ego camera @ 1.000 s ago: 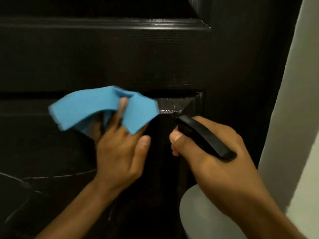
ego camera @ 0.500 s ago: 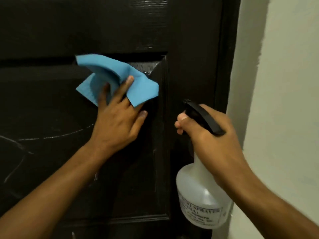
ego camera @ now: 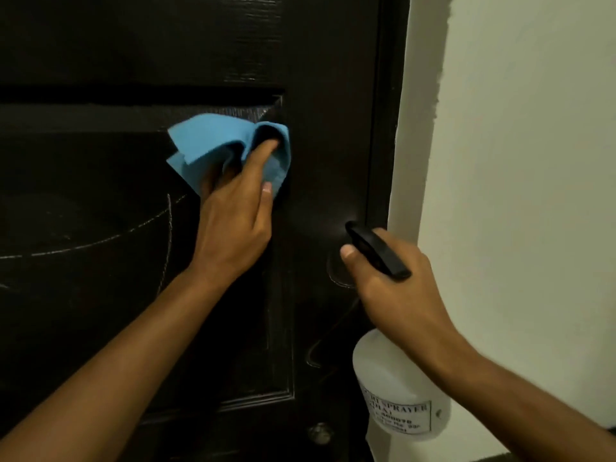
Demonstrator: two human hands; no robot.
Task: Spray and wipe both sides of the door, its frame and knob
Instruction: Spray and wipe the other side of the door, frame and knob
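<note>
A dark brown panelled door [ego camera: 133, 48] fills the left and middle of the head view. My left hand [ego camera: 233, 221] holds a crumpled blue cloth [ego camera: 213, 138] against the upper right corner of the door's recessed panel, with fingers tucked into the folds. My right hand [ego camera: 396, 281] grips the black trigger head of a white spray bottle [ego camera: 396, 388], nozzle pointing at the door's right stile. The dark door frame [ego camera: 386, 128] runs down beside it. A small metal knob [ego camera: 320, 433] shows low on the door.
A pale wall [ego camera: 526, 161] stands right of the frame, with a rough paint edge beside it. Faint chalky scratch lines [ego camera: 100, 241] cross the door panel at the left.
The view has dropped and shifted right along the door. My left hand moved the cloth right into the panel corner. My right hand and the bottle stay close to the stile.
</note>
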